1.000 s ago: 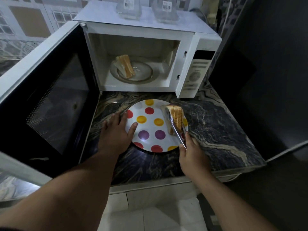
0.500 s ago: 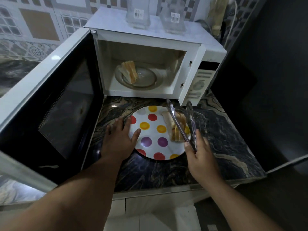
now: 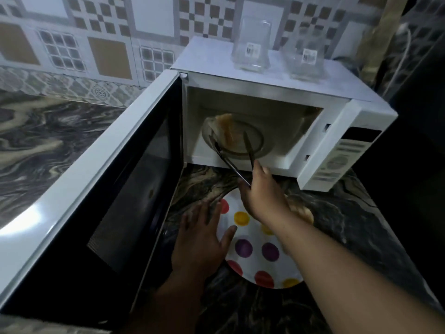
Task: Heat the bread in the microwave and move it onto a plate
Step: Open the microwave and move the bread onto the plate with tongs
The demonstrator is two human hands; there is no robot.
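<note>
The white microwave (image 3: 322,131) stands open, its door (image 3: 115,201) swung out to the left. Bread slices (image 3: 226,127) lie on the glass turntable (image 3: 257,148) inside. My right hand (image 3: 262,191) grips metal tongs (image 3: 231,160) whose spread tips reach into the cavity on either side of the bread. A polka-dot plate (image 3: 250,249) sits on the counter in front of the microwave, with one bread slice (image 3: 301,212) at its far right edge, mostly hidden by my right forearm. My left hand (image 3: 202,242) rests flat on the plate's left rim.
Two clear glass containers (image 3: 250,47) (image 3: 305,61) stand on top of the microwave. The dark marbled counter (image 3: 361,225) ends at a dark wall on the right. The open door blocks the space left of the plate. A tiled wall is behind.
My right hand left one slice on the plate and carried the open tongs up into the microwave, to the bread on the turntable. My left hand stayed on the plate's rim.
</note>
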